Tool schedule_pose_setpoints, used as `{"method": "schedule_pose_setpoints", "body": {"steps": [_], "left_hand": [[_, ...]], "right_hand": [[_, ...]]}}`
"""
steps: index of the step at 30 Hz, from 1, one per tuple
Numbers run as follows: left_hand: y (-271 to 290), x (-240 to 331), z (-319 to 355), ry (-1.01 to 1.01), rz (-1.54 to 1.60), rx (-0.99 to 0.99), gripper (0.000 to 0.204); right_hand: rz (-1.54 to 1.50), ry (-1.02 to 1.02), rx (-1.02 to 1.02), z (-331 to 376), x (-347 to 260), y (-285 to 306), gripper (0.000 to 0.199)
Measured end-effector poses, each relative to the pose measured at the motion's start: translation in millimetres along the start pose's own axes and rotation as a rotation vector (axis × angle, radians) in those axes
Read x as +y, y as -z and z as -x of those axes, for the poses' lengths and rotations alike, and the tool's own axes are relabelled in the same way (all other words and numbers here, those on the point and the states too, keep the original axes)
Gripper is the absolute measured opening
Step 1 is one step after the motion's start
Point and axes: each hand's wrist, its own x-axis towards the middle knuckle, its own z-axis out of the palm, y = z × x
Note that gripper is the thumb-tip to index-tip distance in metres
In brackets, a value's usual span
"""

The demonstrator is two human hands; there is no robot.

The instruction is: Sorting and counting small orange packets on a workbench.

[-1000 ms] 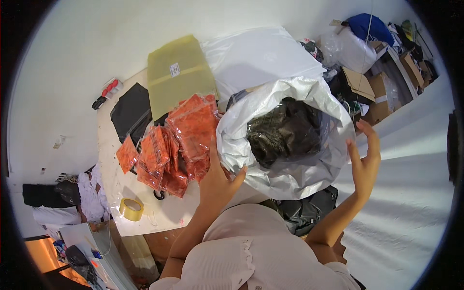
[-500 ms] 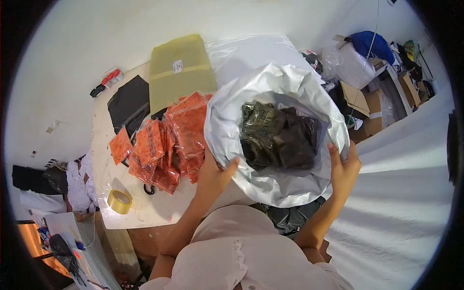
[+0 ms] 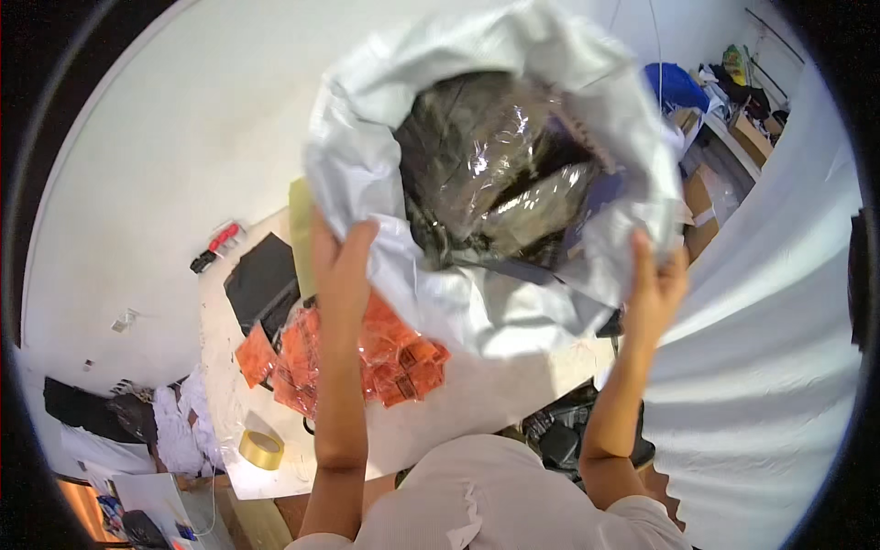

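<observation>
My left hand [image 3: 341,261] and my right hand [image 3: 655,280] are both closed on the white sack [image 3: 353,188], one at each side of its rolled rim. It is in front of me over the tabletop [image 3: 500,394], mouth turned toward me, with clear-wrapped dark packets [image 3: 477,156] inside. Below the sack, a bare stretch of tabletop runs to the near edge, and a dark bag [image 3: 559,435] sits just past that edge. To my right, a white curtain [image 3: 761,367] hangs near my forearm, leaving less room on that side. On the left, a roll of yellow tape [image 3: 262,450] lies close to the corner.

The rim is blurred, and my left fingertips are behind it. I can't see the sack's base, so I can't tell whether it touches anything. My left forearm crosses the orange packets [image 3: 399,357], the sack covers most of a yellow package [image 3: 301,229], and glare muddles the packets inside.
</observation>
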Motion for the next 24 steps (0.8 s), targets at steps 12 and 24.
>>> {"method": "schedule_pose_setpoints", "body": {"steps": [12, 24], "left_hand": [[-6, -49, -4, -0.054, 0.027, -0.054, 0.058], [-27, -99, -2, -0.082, 0.122, -0.065, 0.056]], "right_hand": [[0.057, -0.076, -0.061, 7, 27, -19, 0.02], [0.127, 0.118, 0.037, 1, 58, -19, 0.024]]}}
